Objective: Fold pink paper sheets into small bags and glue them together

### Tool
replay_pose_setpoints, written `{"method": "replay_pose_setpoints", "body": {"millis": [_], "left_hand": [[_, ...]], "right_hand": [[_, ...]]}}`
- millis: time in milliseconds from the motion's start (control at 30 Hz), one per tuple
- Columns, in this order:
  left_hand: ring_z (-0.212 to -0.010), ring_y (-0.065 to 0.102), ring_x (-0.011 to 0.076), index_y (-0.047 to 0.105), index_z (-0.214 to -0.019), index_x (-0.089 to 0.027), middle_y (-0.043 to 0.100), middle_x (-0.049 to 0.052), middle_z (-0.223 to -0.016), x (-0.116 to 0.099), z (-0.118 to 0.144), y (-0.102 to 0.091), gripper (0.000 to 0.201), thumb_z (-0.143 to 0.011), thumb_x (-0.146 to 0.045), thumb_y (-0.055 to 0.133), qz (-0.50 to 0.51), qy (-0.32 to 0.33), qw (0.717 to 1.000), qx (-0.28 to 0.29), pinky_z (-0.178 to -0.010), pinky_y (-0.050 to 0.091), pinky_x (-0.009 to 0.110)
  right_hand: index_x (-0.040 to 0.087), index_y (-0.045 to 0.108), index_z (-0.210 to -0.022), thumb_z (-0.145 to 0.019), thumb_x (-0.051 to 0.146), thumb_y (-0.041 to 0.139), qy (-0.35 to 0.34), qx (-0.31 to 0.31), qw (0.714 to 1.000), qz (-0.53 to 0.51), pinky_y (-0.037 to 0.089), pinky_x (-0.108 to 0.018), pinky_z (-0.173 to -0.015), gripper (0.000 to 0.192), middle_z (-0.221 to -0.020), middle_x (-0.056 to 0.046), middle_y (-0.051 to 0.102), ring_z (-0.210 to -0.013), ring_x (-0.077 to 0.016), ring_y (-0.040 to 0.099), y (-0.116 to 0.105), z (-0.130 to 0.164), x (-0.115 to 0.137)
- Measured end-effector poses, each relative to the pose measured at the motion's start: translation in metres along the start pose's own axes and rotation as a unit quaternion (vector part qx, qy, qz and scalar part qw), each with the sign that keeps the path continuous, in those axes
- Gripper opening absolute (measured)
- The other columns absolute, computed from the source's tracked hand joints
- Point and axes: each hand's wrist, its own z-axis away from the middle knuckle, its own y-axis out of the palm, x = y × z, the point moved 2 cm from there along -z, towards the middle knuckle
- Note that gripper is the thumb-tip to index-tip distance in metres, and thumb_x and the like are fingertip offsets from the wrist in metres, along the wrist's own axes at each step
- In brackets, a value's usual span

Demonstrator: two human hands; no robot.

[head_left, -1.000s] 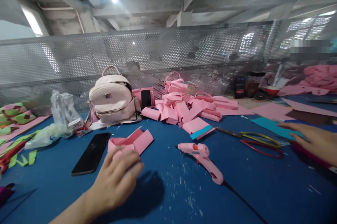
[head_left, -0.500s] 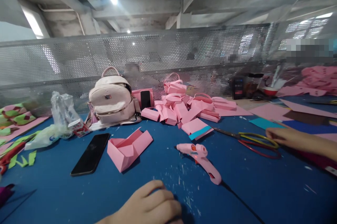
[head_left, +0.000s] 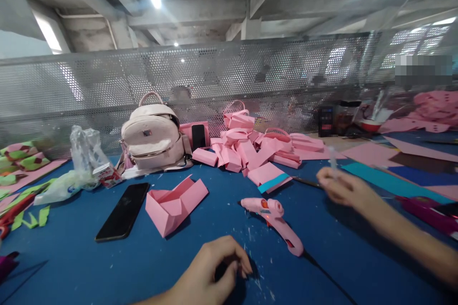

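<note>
Head view: a person is sitting at a blue felt-covered table (head_left: 89,267) littered with pink paper work.
Left hand: the left hand (head_left: 211,274) is hovering low at 6 o'clock, fingers curling in against the thumb, nothing showing inside them.
Right hand: the right hand (head_left: 341,188) is hanging over the table at 3 o'clock, pinching a thin pale translucent stick (head_left: 332,158); the stick is blurring, so what it is made of is hard to tell.
Glue gun: a pink plastic hot-glue gun (head_left: 272,218) is lying on its side at the centre, between the two hands and touching neither, its black cord trailing off toward 5 o'clock.
Paper box: an open pink folded-paper box (head_left: 175,200) is sitting at 9 o'clock of the gun, near a black flat phone (head_left: 123,210).
Background: a pale pink leather backpack (head_left: 152,135) and a heap of pink folded-paper pieces (head_left: 257,145) are resting at 12 o'clock.
Step in hand: by my reading, the stick is being carried in the air near the gun, with the box lying untouched.
Next move calls for: a steadier pinch on the stick, I judge, and a free hand bracing the gun so it is not sliding on the felt.
</note>
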Motion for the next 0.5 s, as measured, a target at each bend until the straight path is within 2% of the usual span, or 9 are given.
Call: {"method": "replay_pose_setpoints", "body": {"millis": [67,133,200,300,400,433,500], "left_hand": [[-0.077,0.063,0.017,0.067,-0.084,-0.014,0.068,0.008,-0.082,0.003,-0.003,0.002,0.021,-0.082,-0.009,0.047,0.011,-0.022,1.0,-0.006,-0.073,0.049,0.025],[-0.076,0.063,0.017,0.068,-0.083,-0.013,0.067,0.007,-0.081,0.004,-0.005,0.003,0.022,-0.081,-0.008,0.047,0.008,-0.027,1.0,-0.009,-0.073,0.048,0.025],[-0.076,0.063,0.0171,0.069,-0.082,-0.014,0.067,0.007,-0.08,0.004,-0.006,0.003,0.023,-0.081,-0.008,0.046,0.006,-0.023,1.0,-0.007,-0.073,0.048,0.026],[-0.075,0.062,0.0167,0.069,-0.082,-0.014,0.067,0.007,-0.08,0.005,-0.004,0.006,0.021,-0.082,-0.01,0.048,0.023,-0.024,0.999,0.007,-0.072,0.048,0.026],[-0.084,0.063,0.0183,0.067,-0.092,-0.014,0.068,0.009,-0.09,0.011,-0.004,0.014,0.015,-0.084,-0.015,0.055,0.067,-0.033,0.997,0.019,-0.078,0.049,0.029],[-0.091,0.063,0.0197,0.065,-0.101,-0.015,0.067,0.01,-0.097,0.014,-0.004,0.017,0.018,-0.084,-0.018,0.059,0.094,-0.038,0.995,0.016,-0.083,0.048,0.031],[-0.106,0.06,0.0223,0.056,-0.119,-0.018,0.063,0.012,-0.111,0.019,-0.008,0.023,0.038,-0.084,-0.027,0.067,0.174,-0.05,0.984,-0.005,-0.092,0.046,0.034]], "right_hand": [[0.023,0.049,-0.07,-0.08,0.061,0.056,-0.013,0.057,0.997,-0.052,0.028,-0.026,-0.046,0.039,-0.054,0.005,0.039,-0.046,-0.0116,0.033,0.035,0.022,0.023],[0.023,0.056,-0.077,-0.076,0.052,0.064,-0.015,0.121,0.992,-0.036,0.026,-0.025,-0.047,0.03,-0.053,0.007,0.036,-0.047,-0.0113,0.032,0.059,0.039,0.038],[0.023,0.064,-0.085,-0.073,0.045,0.068,-0.012,0.153,0.988,0.019,0.027,-0.024,-0.049,0.025,-0.055,0.006,0.039,-0.05,-0.0118,0.035,0.073,0.049,0.044],[0.021,0.064,-0.071,-0.072,0.038,0.067,-0.014,0.174,0.983,0.057,0.023,-0.023,-0.049,0.018,-0.053,0.006,0.04,-0.051,-0.0106,0.033,0.081,0.052,0.042],[0.018,0.058,-0.07,-0.076,0.045,0.065,0.008,0.223,0.973,-0.055,0.028,-0.022,-0.049,0.028,-0.056,0.005,0.046,-0.051,-0.0105,0.04,0.088,0.048,0.048],[0.018,0.058,-0.073,-0.078,0.048,0.064,0.02,0.245,0.963,-0.111,0.033,-0.022,-0.05,0.032,-0.058,0.004,0.05,-0.053,-0.0116,0.046,0.091,0.046,0.053],[0.016,0.06,-0.08,-0.081,0.055,0.062,0.022,0.266,0.944,-0.196,0.04,-0.024,-0.056,0.039,-0.063,0.001,0.057,-0.058,-0.0141,0.053,0.099,0.043,0.069]]}}
